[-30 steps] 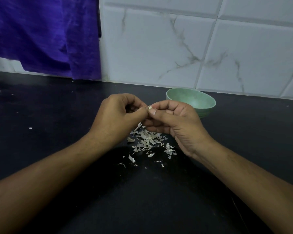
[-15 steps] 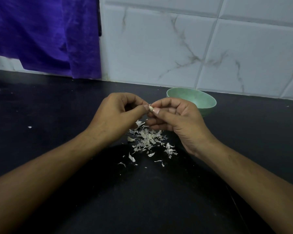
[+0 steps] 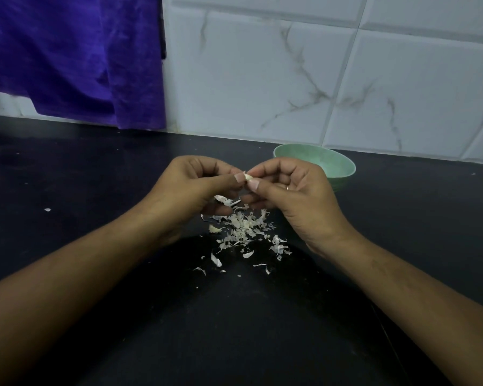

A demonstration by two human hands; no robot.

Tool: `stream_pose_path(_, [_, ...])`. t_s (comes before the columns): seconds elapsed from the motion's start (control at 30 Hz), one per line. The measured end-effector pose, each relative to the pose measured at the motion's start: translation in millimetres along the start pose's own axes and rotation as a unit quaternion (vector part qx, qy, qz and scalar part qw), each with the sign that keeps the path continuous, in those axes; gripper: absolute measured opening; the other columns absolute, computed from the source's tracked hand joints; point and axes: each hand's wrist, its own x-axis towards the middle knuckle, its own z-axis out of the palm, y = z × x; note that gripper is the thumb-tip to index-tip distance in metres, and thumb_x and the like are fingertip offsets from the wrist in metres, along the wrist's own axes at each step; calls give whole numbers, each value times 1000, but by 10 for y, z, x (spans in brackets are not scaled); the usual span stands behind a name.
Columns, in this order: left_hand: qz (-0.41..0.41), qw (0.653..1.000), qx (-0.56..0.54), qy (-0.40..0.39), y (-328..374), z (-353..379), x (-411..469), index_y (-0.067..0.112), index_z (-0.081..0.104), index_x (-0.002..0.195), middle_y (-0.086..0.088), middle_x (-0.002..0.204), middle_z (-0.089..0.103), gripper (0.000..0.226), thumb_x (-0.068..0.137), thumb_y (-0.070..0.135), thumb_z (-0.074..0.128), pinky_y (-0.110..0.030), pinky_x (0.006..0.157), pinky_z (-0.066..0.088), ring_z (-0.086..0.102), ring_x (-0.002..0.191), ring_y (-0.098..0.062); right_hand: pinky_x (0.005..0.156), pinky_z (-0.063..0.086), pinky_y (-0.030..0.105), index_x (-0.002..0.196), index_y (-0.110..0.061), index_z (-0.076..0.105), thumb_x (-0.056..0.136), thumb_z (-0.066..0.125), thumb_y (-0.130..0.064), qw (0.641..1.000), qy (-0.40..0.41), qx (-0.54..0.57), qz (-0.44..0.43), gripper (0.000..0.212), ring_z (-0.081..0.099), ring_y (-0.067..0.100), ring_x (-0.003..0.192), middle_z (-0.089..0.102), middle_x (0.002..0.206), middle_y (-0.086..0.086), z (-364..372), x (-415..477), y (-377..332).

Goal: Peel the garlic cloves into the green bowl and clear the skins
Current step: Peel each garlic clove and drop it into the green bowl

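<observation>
Pale garlic clove (image 3: 247, 177), papery skin lifting, pinched between both hands.

- Left hand (image 3: 190, 188): bare, with knuckles and skin creases plainly visible across the back.
- Right hand (image 3: 296, 196): bare, apart from one item worn.
- Ring (image 3: 287, 187): a thin metallic band on one finger of the right hand. It shows only as a small glint, and which finger cannot be told.
- Thumbnails: the left thumbnail (image 3: 239, 178) and the right thumbnail (image 3: 253, 185) are both cut short with a nearly straight edge.
- Left forearm (image 3: 67, 288) and right forearm (image 3: 416, 288): uncovered from wrist to frame edge.
</observation>
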Motion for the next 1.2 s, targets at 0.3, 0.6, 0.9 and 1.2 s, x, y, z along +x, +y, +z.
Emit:
stream_pose_path(0.3, [21, 999, 19, 42, -32, 44, -12, 4, 75, 80, -11, 72, 71, 12, 92, 6, 74, -30, 64, 61, 69, 67, -14, 84, 61, 52, 103, 4, 71, 92, 72, 1, 999, 0, 29, 22, 12, 76, 31, 81, 75, 92, 27, 15, -24, 17])
stream_pose_path(0.6, [31, 999, 21, 23, -12, 41, -24, 9, 78, 87, -10, 83, 78, 7, 92, 15, 77, -32, 66, 63, 74, 78, -13, 81, 64, 42, 100, 6, 70, 91, 71, 6, 999, 16, 31, 1, 9, 77, 30, 81, 75, 90, 27, -2, -18, -16])
stream_pose_path(0.9, [57, 996, 67, 16, -13, 18, -14, 9, 78, 89, -13, 85, 77, 7, 92, 15, 78, -37, 70, 64, 72, 78, -15, 82, 64, 40, 98, 6, 68, 89, 72, 9, 999, 12, 16, -30, 11, 77, 28, 81, 77, 87, 19, 11, -10, 4])
stream_pose_path(1.2, [78, 990, 110, 39, -4, 12, -3, 14, 80, 78, -10, 77, 77, 10, 88, 12, 80, -36, 67, 64, 69, 69, -14, 79, 62, 35, 95, 6, 74, 84, 77, 10, 999, 21, -2, -41, 12, 76, 25, 77, 78, 85, 18, 31, -6, 1])
